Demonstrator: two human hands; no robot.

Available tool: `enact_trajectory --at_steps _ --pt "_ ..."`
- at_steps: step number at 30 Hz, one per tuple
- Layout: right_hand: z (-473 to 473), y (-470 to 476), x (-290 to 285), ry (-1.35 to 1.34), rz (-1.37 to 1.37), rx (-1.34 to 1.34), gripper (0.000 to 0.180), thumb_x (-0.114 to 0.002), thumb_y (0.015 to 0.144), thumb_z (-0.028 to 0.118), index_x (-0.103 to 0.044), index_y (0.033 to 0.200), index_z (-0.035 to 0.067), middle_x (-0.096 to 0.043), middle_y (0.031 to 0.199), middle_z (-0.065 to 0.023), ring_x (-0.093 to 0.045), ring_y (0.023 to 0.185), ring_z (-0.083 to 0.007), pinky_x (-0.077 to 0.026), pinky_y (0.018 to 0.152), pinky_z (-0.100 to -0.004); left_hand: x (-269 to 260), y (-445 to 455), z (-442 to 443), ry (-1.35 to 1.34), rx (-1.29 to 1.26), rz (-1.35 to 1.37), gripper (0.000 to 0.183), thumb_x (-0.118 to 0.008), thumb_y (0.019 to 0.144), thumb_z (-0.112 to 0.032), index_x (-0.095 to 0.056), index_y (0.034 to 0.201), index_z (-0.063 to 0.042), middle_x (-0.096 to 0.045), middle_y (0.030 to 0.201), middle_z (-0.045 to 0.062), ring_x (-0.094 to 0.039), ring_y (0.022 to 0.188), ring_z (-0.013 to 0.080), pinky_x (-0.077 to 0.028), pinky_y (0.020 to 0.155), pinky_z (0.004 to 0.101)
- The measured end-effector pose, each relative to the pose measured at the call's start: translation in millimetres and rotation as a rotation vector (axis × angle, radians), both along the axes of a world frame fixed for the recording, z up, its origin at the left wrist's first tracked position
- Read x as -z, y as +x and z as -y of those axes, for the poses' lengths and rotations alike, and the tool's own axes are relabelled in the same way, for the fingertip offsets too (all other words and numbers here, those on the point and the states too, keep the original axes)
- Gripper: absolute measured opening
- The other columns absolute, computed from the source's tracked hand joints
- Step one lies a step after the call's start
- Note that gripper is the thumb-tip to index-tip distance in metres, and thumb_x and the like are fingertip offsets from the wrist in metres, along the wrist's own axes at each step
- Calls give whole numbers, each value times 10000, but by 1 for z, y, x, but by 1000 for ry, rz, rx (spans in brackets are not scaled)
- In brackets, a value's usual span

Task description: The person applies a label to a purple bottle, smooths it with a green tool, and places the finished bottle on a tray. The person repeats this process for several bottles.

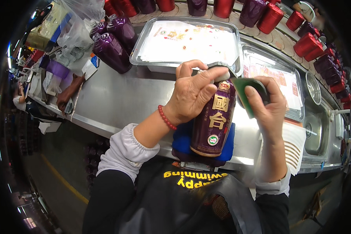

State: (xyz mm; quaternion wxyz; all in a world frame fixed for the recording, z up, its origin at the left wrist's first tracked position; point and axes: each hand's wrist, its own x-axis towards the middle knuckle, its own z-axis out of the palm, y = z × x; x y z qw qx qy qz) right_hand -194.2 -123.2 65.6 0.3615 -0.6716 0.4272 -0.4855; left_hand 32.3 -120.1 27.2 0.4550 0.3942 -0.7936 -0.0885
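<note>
A glossy purple bottle with gold characters and a small round green-and-white sticker lies tilted before me, its base towards my body. Beneath it is a blue cloth at the table's front edge. My left hand, with a red bead bracelet at the wrist, holds the bottle's neck end; the fingers partly hide the neck. In my right hand is a bent green scraper pad, pinched between thumb and fingers just right of the bottle's shoulder. Whether the pad touches the bottle cannot be told.
Paper label sheets lie in a metal tray behind the bottle and in a second tray at right. Purple bottles stand at left. Red and purple bottles line a curved conveyor. A sink lies at far right.
</note>
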Motion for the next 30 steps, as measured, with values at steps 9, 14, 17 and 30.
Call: enact_trajectory --at_steps 9,14,17,30 --pt "-66 11 5 -9 -84 -298 172 -753 853 95 -675 989 25 -656 808 -58 -602 715 -163 -480 684 -298 17 -14 -60 169 -76 -398 565 -491 1062 -350 -463 1459 51 -490 1488 171 -374 1338 334 -312 1136 418" --pt "-58 17 52 315 329 81 196 -683 981 169 -613 1077 12 -681 924 -18 -600 808 -59 -508 719 -218 25 -28 -56 493 23 -518 722 -516 1052 -361 -213 1598 1 -317 1618 166 -292 1434 318 -173 1208 423" --pt "-59 14 66 417 557 72 199 -671 996 175 -610 1092 11 -677 932 -14 -595 808 -53 -506 718 -210 27 -26 -57 632 86 -650 752 -528 1049 -364 -180 1608 -1 -276 1626 196 -295 1443 302 -177 1214 415" --pt "-40 -1 2 -414 -341 -335 268 -758 718 34 -716 976 92 -567 786 -46 -566 712 -234 -417 685 -378 41 2 -127 271 -72 120 1128 -711 841 -598 -160 1588 43 -365 1543 268 -281 1445 437 -148 1187 588"
